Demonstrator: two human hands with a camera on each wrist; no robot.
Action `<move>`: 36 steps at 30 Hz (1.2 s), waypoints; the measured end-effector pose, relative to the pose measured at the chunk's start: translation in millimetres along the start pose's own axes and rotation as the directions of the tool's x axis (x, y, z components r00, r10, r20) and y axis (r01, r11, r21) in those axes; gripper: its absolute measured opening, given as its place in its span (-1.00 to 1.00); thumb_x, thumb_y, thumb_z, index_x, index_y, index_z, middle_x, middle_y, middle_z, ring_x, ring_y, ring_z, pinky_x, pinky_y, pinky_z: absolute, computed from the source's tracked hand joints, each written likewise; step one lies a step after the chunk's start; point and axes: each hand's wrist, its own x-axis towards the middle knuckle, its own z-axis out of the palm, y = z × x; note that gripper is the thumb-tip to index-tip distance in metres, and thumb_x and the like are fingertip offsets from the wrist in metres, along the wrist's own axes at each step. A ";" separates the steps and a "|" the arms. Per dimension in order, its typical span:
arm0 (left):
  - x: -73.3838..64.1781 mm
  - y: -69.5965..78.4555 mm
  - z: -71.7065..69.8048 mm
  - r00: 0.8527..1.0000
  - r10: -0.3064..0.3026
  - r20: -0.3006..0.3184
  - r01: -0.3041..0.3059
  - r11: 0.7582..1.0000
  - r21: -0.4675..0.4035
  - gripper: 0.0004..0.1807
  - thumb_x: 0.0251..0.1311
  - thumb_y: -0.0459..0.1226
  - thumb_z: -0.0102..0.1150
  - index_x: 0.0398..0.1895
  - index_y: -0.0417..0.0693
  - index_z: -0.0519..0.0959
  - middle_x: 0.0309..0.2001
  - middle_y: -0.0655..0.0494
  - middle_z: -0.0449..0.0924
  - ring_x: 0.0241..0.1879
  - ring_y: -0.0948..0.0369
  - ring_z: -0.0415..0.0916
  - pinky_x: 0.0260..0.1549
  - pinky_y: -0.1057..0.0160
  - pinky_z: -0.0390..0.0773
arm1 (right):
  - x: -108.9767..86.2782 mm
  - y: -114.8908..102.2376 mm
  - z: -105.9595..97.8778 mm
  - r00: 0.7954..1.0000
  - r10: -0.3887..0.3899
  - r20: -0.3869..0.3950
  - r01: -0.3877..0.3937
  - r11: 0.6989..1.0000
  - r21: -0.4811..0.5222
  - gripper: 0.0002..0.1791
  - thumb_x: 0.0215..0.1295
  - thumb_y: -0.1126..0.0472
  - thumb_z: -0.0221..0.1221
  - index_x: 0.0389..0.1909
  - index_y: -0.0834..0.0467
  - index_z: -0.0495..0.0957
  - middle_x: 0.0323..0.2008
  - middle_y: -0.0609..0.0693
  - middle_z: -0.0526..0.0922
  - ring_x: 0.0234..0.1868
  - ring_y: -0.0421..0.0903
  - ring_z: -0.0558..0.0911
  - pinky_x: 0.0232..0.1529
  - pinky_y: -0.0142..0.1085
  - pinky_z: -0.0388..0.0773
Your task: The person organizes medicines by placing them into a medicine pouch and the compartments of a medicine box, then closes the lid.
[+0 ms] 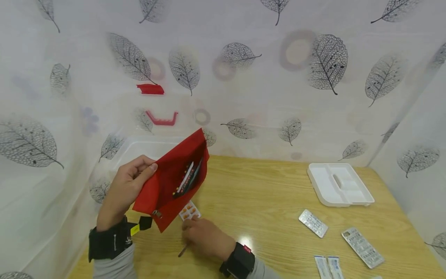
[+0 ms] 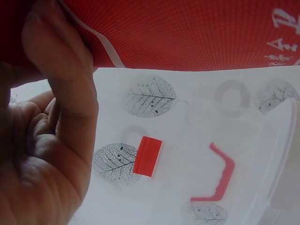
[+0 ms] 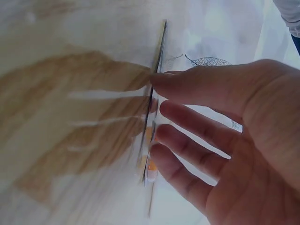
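Note:
In the head view my left hand (image 1: 129,184) grips the upper left edge of a red fabric zip pouch (image 1: 148,197), thumb on the near side. The pouch is tilted with its mouth open, showing a white strip and dark items inside. In the left wrist view, white lettering marks the red cloth (image 2: 187,37). Below the pouch, my right hand (image 1: 205,236) is down at the table, pinching slim metal tweezers (image 1: 182,251). The right wrist view shows the tweezers (image 3: 161,42) edge-on at the fingertips. A blister pack of orange pills (image 1: 189,210) lies just beyond that hand.
A clear box with a red handle (image 1: 162,122) and red latch (image 1: 151,89) stands behind the pouch. At right are a white divided tray (image 1: 325,193), silver blister packs (image 1: 313,223) (image 1: 363,248) and small white packets (image 1: 322,266). Leaf-print curtain encloses the wooden table (image 1: 258,186).

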 end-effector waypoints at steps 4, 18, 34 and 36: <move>-0.3 0.2 -0.1 1.000 0.001 0.011 -0.001 1.000 -0.004 -0.75 0.54 -0.21 0.02 0.00 -0.25 0.51 -0.19 0.01 0.74 -0.36 0.04 0.72 -0.46 0.07 0.72 | -1.0 -2.9 -2.2 0.998 0.042 0.043 -0.042 0.999 0.008 -0.85 0.11 0.16 0.42 -0.48 -0.17 0.66 -0.34 -0.27 0.51 -0.36 -0.34 0.47 -0.40 -0.58 0.34; 1.1 -2.5 3.5 0.997 0.009 0.077 -0.010 1.000 0.008 -0.77 0.54 -0.23 0.01 -0.01 -0.23 0.52 -0.25 -0.05 0.68 -0.35 0.01 0.70 -0.46 0.04 0.72 | -10.4 1.4 -40.2 0.977 0.078 0.198 -0.109 0.982 0.154 -0.89 0.27 0.18 0.35 -0.32 -0.15 0.67 -0.33 -0.31 0.56 -0.30 -0.43 0.49 -0.31 -0.61 0.39; 6.4 0.3 18.7 0.958 0.039 0.283 -0.039 0.999 -0.006 -0.89 0.51 -0.29 0.05 -0.11 -0.14 0.53 -0.22 -0.13 0.68 -0.34 0.00 0.70 -0.46 0.00 0.72 | -41.4 6.2 -147.7 0.871 0.077 -0.485 0.029 0.978 0.207 -0.76 0.18 0.35 0.42 -0.16 0.05 0.70 -0.13 -0.15 0.66 -0.05 -0.23 0.60 0.01 -0.50 0.56; 6.7 0.9 22.0 0.951 0.052 0.304 -0.050 0.999 -0.014 -0.90 0.51 -0.30 0.05 -0.13 -0.14 0.54 -0.25 -0.11 0.68 -0.36 0.00 0.70 -0.48 0.01 0.71 | -39.8 8.4 -147.8 0.855 0.087 -0.511 0.035 0.974 0.224 -0.73 0.15 0.40 0.43 -0.15 0.08 0.71 -0.11 -0.13 0.65 -0.02 -0.21 0.58 0.05 -0.49 0.55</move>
